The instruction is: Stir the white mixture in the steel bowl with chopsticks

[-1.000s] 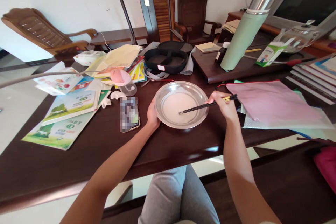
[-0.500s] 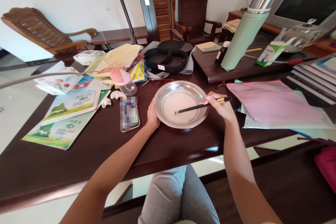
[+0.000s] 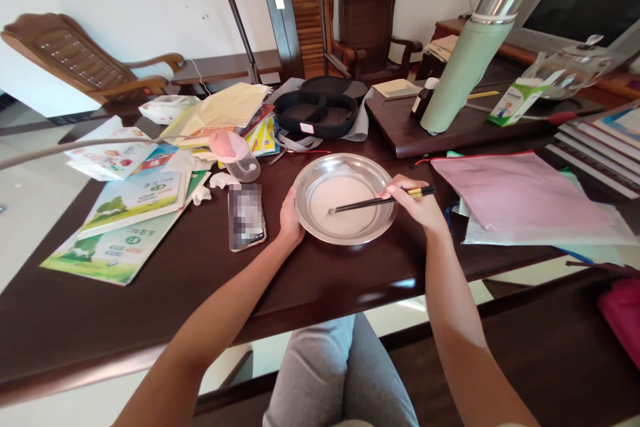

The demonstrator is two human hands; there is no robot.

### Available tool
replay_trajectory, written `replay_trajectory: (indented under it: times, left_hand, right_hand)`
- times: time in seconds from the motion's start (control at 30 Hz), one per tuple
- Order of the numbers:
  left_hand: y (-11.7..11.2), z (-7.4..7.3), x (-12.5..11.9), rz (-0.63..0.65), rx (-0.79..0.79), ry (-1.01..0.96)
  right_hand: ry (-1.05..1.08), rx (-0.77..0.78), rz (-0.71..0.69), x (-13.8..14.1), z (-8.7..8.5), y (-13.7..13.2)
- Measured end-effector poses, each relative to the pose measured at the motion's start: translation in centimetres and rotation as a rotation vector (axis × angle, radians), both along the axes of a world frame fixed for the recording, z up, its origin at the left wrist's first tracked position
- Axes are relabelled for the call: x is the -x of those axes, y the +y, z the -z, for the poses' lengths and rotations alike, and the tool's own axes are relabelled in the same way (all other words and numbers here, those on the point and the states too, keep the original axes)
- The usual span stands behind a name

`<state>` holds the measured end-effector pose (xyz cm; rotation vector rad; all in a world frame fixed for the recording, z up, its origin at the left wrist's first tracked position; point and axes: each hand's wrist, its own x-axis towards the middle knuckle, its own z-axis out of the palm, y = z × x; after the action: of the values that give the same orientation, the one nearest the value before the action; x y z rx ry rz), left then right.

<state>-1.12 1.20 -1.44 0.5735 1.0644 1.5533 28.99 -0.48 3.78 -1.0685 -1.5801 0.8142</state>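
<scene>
A round metal basin stands on the dark wooden table in front of me, with a pale, whitish substance spread over its bottom. My left hand grips the basin's left rim, its fingertips partly hidden behind the side. In my right hand is a pair of black chopsticks with gold-coloured ends. They slant down to the left over the rim, and their tips touch the pale substance left of the middle.
Left of the basin lie a phone, a pink-lidded cup, crumpled tissues and booklets. Behind is a black case. To the right are a pink zip pouch and a tall green thermos.
My right hand and the chopsticks have shifted slightly left, bringing the tips further left in the basin. My left hand stays at the rim.
</scene>
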Motion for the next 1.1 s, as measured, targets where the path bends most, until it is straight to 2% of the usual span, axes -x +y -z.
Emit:
replay_trajectory:
  times: [0.1,0.2,0.27,0.43,0.53,0.6,0.67,0.73,0.83,0.9,1.0,1.1]
  left_hand:
    - [0.0,-0.1,0.0,0.005,-0.008,0.002]
    - [-0.1,-0.2,-0.1,0.010,-0.019,-0.006]
    - [-0.1,-0.3,-0.1,0.011,-0.020,-0.001]
    - [-0.1,-0.3,-0.1,0.014,-0.018,0.022]
    - [-0.1,-0.3,-0.1,0.006,-0.010,0.028]
    - [-0.1,-0.4,-0.1,0.005,-0.010,0.032]
    - [-0.2,-0.4,-0.1,0.011,-0.018,0.033]
    - [-0.2,-0.4,-0.1,0.016,-0.024,0.031]
    - [-0.2,-0.4,-0.1,0.007,-0.017,0.018]
    - [-0.1,-0.4,-0.1,-0.003,-0.010,0.011]
    - [-0.1,-0.4,-0.1,-0.001,-0.016,0.021]
    - [-0.1,-0.5,-0.2,0.010,-0.028,0.013]
  right_hand:
    - [-0.005,-0.048,0.110,-0.2,0.2,0.3]
    - [0.090,-0.083,0.241,-1.0,0.2,0.4]
    - [0.121,-0.071,0.222,-1.2,0.0,0.1]
    - [-0.011,-0.003,0.020,0.0,-0.2,0.0]
    - [-0.028,-0.038,0.106,-0.1,0.1,0.3]
    - [0.030,-0.059,0.221,-0.6,0.1,0.4]
    - [0.111,-0.067,0.272,-0.9,0.1,0.3]
    - [0.136,-0.054,0.217,-0.8,0.0,0.0]
    - [0.044,-0.011,0.046,0.0,-0.1,-0.1]
    - [-0.007,-0.016,0.007,0.3,0.1,0.1]
    - [-0.008,-0.063,0.128,-0.2,0.4,0.5]
    - [0.096,-0.096,0.248,-1.0,0.5,0.5]
